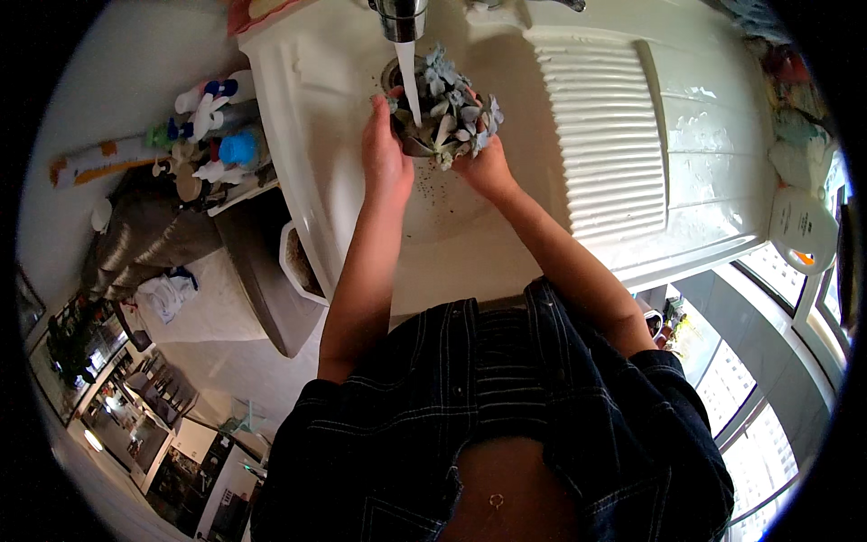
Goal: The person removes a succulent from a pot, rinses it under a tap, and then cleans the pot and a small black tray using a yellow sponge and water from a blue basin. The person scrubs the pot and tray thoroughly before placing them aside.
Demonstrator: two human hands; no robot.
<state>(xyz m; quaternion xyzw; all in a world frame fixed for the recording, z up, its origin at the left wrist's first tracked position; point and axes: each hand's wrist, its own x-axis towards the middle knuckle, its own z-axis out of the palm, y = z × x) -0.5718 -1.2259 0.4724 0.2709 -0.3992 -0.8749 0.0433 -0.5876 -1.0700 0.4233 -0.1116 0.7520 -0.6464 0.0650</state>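
Between my two hands is a succulent plant [447, 112] with grey-green rosettes, held in the basin of a white sink [352, 169]. My left hand [386, 149] grips its left side, thumb up. From the right and below, my right hand [489, 162] supports it, its fingers partly hidden by the leaves. A stream of water [407, 81] runs from the metal faucet [401, 20] onto the left part of the plant. Dark specks of soil [428, 190] lie in the basin below it. Whether a pot holds the roots cannot be seen.
A ribbed washboard [609, 135] is moulded into the sink at the right, beside a wet ledge [711, 156]. Several bottles [210, 118] crowd a shelf at the left. A white planter [301, 261] stands against the sink's left side. A white jug [802, 227] is at the far right.
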